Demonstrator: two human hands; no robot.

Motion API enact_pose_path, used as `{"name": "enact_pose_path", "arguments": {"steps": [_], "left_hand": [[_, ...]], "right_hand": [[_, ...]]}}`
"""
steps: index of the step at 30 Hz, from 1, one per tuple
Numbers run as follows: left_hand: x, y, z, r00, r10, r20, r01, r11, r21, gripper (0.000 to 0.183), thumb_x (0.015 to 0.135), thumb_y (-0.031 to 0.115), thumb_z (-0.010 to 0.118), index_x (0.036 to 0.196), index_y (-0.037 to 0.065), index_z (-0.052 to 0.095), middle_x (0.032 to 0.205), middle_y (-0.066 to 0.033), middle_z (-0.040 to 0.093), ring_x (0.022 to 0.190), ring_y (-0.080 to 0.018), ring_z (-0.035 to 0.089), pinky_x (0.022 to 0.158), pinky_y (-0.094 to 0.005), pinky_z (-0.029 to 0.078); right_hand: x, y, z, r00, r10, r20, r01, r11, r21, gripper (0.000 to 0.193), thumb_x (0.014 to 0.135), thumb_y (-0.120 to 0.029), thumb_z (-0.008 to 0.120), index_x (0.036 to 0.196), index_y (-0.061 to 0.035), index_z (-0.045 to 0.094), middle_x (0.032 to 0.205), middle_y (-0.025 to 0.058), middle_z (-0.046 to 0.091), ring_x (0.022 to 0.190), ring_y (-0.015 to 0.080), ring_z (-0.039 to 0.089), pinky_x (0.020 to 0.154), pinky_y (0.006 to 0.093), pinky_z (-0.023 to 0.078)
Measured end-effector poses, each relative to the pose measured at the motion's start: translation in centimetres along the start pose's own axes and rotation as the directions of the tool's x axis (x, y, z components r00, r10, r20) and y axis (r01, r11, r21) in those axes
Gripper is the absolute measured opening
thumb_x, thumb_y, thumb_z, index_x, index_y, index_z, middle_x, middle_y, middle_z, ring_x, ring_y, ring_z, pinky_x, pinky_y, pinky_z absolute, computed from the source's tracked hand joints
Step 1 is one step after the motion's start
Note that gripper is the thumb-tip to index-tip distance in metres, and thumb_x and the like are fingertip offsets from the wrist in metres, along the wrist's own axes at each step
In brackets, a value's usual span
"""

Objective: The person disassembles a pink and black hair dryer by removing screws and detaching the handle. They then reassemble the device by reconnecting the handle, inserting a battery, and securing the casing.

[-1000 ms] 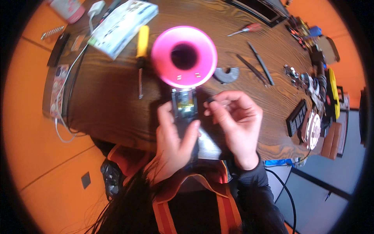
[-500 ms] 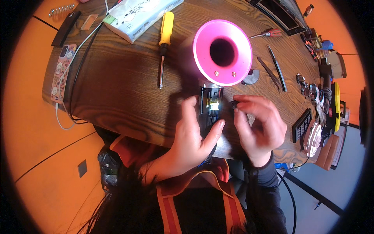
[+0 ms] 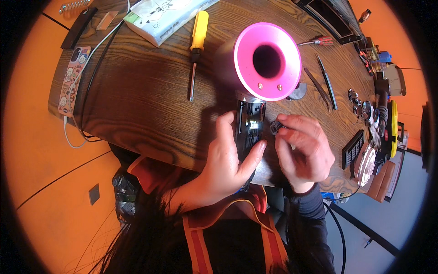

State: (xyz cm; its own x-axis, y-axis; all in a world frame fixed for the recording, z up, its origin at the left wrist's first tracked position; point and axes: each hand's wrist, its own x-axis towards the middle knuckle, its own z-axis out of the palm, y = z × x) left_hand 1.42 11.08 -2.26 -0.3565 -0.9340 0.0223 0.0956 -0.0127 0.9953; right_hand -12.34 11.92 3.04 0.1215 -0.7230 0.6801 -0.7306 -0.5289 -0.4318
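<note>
A hair dryer (image 3: 242, 75) with a pink ring-shaped head and a hole through it lies on the wooden table in front of me. Its dark handle (image 3: 251, 125) points toward me with its inside exposed, and a bright spot shines within. My left hand (image 3: 230, 157) grips this handle, index finger along the left side and thumb along the right. Just right of the handle, my right hand (image 3: 305, 148) pinches a small black plastic part (image 3: 275, 127) between thumb and fingertips. The part is apart from the handle.
A yellow screwdriver (image 3: 199, 36) lies left of the dryer, near a tissue pack (image 3: 162, 20). On the right are a red-handled screwdriver (image 3: 323, 41), tweezers (image 3: 318, 86), a dark pen-like tool (image 3: 326, 82) and a black slatted piece (image 3: 353, 148). A phone (image 3: 73, 80) lies far left.
My right hand has turned the small black part, and more of it shows. My left hand keeps its grip on the handle. The whole view has shifted slightly.
</note>
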Motion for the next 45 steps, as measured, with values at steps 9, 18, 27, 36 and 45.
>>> {"name": "enact_pose_path", "arguments": {"steps": [9, 18, 27, 36, 45], "left_hand": [[0.1, 0.1, 0.0, 0.999, 0.035, -0.005, -0.035, 0.999, 0.024, 0.054, 0.079, 0.010, 0.064, 0.116, -0.008, 0.029, 0.087, -0.0197, 0.057, 0.075, -0.0258, 0.061, 0.064, -0.0312, 0.047], [0.3, 0.2, -0.2, 0.995, 0.097, 0.004, -0.097, 0.994, 0.052, 0.053, 0.079, 0.008, 0.063, 0.117, -0.007, 0.028, 0.090, -0.0199, 0.057, 0.078, -0.0254, 0.061, 0.067, -0.0306, 0.047], [0.3, 0.0, -0.2, 0.993, 0.121, 0.006, -0.122, 0.991, 0.058, 0.053, 0.079, 0.008, 0.062, 0.117, -0.007, 0.028, 0.089, -0.0204, 0.057, 0.077, -0.0264, 0.062, 0.066, -0.0314, 0.047], [0.4, -0.3, -0.2, 0.984, 0.178, 0.003, -0.178, 0.981, 0.071, 0.053, 0.079, 0.007, 0.063, 0.116, -0.007, 0.028, 0.085, -0.0187, 0.058, 0.074, -0.0255, 0.063, 0.065, -0.0316, 0.047], [0.4, -0.3, -0.1, 0.984, 0.176, -0.016, -0.174, 0.983, 0.057, 0.054, 0.078, 0.008, 0.063, 0.116, -0.007, 0.028, 0.085, -0.0192, 0.058, 0.075, -0.0250, 0.062, 0.065, -0.0314, 0.048]], "right_hand": [[-0.1, -1.0, 1.5, 0.563, 0.777, 0.283, -0.687, 0.249, 0.682, 0.005, 0.077, 0.003, 0.063, 0.080, 0.0015, 0.060, 0.078, 0.0030, 0.059, 0.070, 0.0061, 0.052, 0.064, 0.0188, 0.042], [0.7, -1.0, 1.6, 0.386, 0.769, 0.510, -0.697, -0.120, 0.708, 0.004, 0.081, -0.002, 0.060, 0.079, 0.0016, 0.062, 0.075, 0.0054, 0.063, 0.065, 0.0077, 0.056, 0.060, 0.0207, 0.045], [1.0, -1.4, 1.8, 0.368, 0.768, 0.524, -0.653, -0.188, 0.734, 0.011, 0.083, -0.005, 0.058, 0.072, -0.0016, 0.057, 0.069, 0.0026, 0.060, 0.059, 0.0060, 0.052, 0.055, 0.0198, 0.042], [0.3, -1.7, 3.5, 0.414, 0.862, 0.294, -0.689, 0.085, 0.720, 0.019, 0.081, -0.001, 0.060, 0.067, -0.0067, 0.049, 0.060, -0.0054, 0.050, 0.054, -0.0003, 0.041, 0.050, 0.0166, 0.032], [0.2, -1.5, 3.2, 0.485, 0.841, 0.238, -0.613, 0.133, 0.779, 0.015, 0.082, -0.001, 0.060, 0.071, -0.0056, 0.050, 0.067, -0.0024, 0.053, 0.061, 0.0021, 0.045, 0.057, 0.0180, 0.037]]}}
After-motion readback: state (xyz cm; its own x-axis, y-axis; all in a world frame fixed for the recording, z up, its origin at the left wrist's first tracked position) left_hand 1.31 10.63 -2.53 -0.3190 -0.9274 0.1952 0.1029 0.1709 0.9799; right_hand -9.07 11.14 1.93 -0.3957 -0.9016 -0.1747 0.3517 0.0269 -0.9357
